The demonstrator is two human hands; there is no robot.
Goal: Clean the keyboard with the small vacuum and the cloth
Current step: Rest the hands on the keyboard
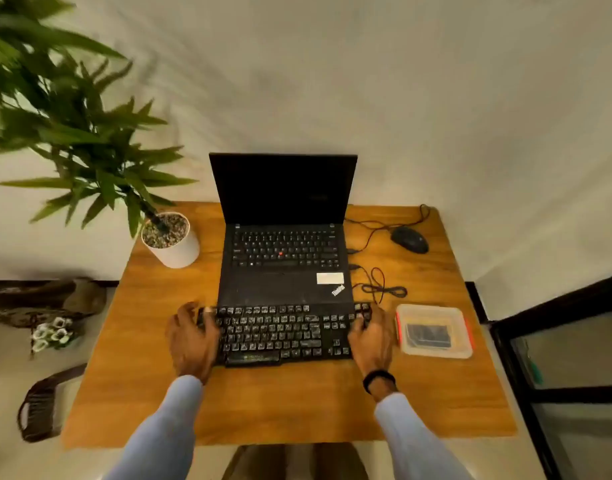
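Note:
A black external keyboard (280,332) with dusty, whitish keys lies across the wooden table (269,403), right in front of an open black laptop (283,258). My left hand (190,337) grips the keyboard's left end, fingers curled over its edge. My right hand (372,336) grips the right end the same way, a black band on its wrist. To the right of the keyboard sits a clear plastic box (434,330) with an orange-trimmed lid and something dark inside. No vacuum or cloth shows plainly.
A potted plant in a white pot (171,242) stands at the table's back left. A black mouse (410,239) and a coiled cable (380,289) lie right of the laptop. A wall rises behind, a dark glass-panelled frame (557,375) stands right, a bag (43,403) lies on the floor left.

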